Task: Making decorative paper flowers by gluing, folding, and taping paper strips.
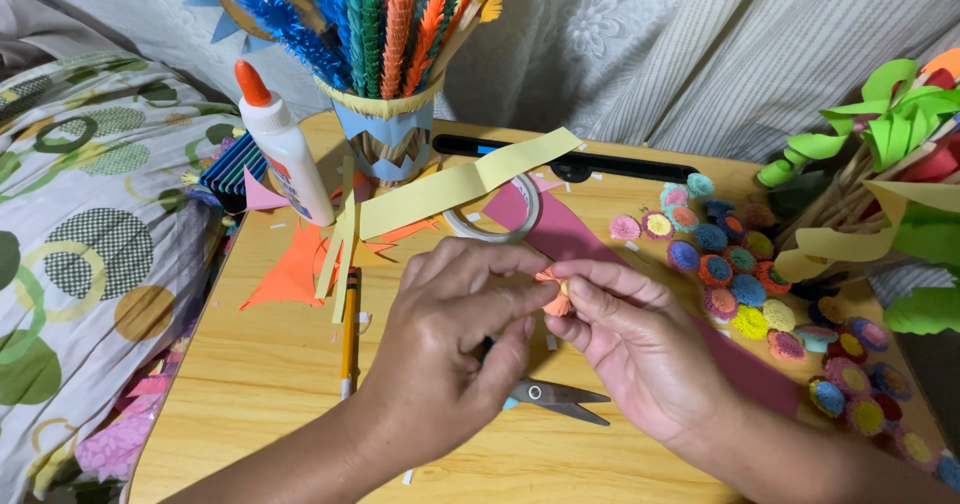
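Two hands, left hand (450, 334) and right hand (630, 339), pinch a small orange paper roll (553, 294) above the desk (270, 384); fingers hide most of it, so its axis is unclear

I have only one view, from the head camera: it looks steeply down and forward at the wooden surface (270, 364), very near, with the glue bottle (285, 149) at its far left.

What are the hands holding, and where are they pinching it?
Both hands pinch a small orange fringed paper piece. The left hand grips its left edge with thumb and fingertips; the right hand grips its right side. Most of it is hidden.
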